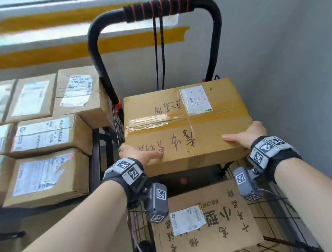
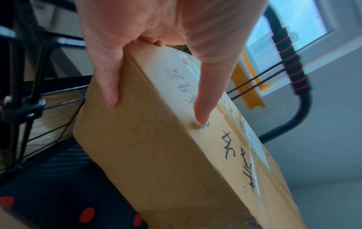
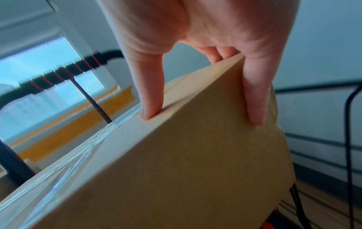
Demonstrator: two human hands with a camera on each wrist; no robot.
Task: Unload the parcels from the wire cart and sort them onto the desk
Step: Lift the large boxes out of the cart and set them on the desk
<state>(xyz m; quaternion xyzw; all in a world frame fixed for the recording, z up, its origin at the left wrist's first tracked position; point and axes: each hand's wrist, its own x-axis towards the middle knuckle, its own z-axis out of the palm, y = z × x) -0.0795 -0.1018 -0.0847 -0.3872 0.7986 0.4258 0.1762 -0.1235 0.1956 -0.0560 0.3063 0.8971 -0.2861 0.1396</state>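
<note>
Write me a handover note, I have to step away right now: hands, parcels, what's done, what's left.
Left hand grips the taped box at its near left corner; right hand grips its right edge.
The box is held above the wire cart.
Done: rows of labelled parcels already on the desk at left.
Left: place this box, then unload the printed carton lying in the cart.

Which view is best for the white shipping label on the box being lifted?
Head view: the white label faces the camera whole on the held box. Left wrist sees it edge-on and blurred; right wrist shows only cardboard and tape.
</note>
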